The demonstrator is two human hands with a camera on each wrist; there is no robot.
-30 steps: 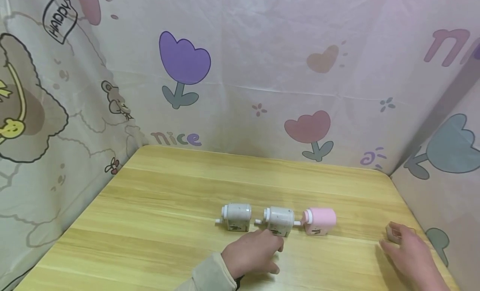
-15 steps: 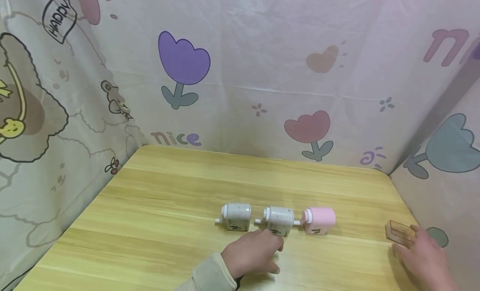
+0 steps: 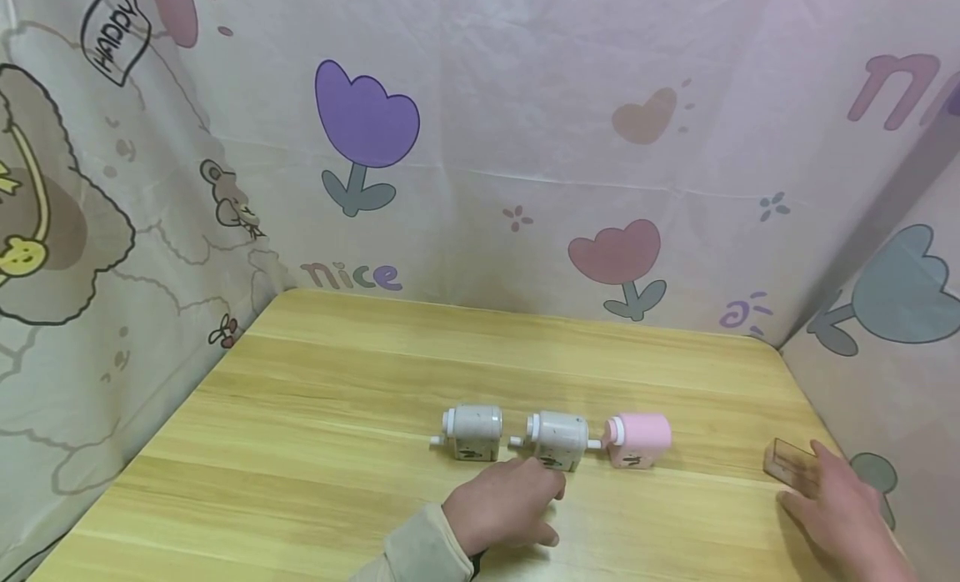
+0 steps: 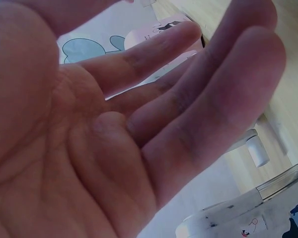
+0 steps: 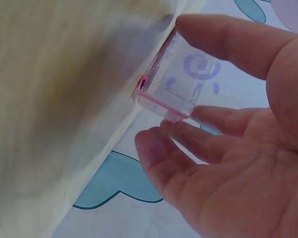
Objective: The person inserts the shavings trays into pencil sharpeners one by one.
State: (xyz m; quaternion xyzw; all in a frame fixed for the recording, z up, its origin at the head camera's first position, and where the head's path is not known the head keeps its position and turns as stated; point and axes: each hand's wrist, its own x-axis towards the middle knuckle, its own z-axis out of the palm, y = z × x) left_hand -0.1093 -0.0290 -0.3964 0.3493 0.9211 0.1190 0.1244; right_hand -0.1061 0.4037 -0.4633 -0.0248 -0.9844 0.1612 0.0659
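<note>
With three crank sharpeners (image 3: 559, 433) lined up, my right hand (image 3: 843, 497) pinches the clear plastic tray (image 3: 784, 460), set apart, my left hand (image 3: 507, 500) relaxed, empty.

Over by the right edge of the tabletop (image 3: 315, 415) is a small clear box (image 3: 787, 464), see-through with a reddish rim — the right hand (image 3: 840, 503) has it between thumb and fingers, and I can't tell whether it touches the wood. The grey crank sharpener (image 3: 561, 432), middle of three in a row, stands upright, round-topped, white handle pointing left. Just before it is the left hand (image 3: 506, 500), fingers extended — partly covering its printed front.
</note>
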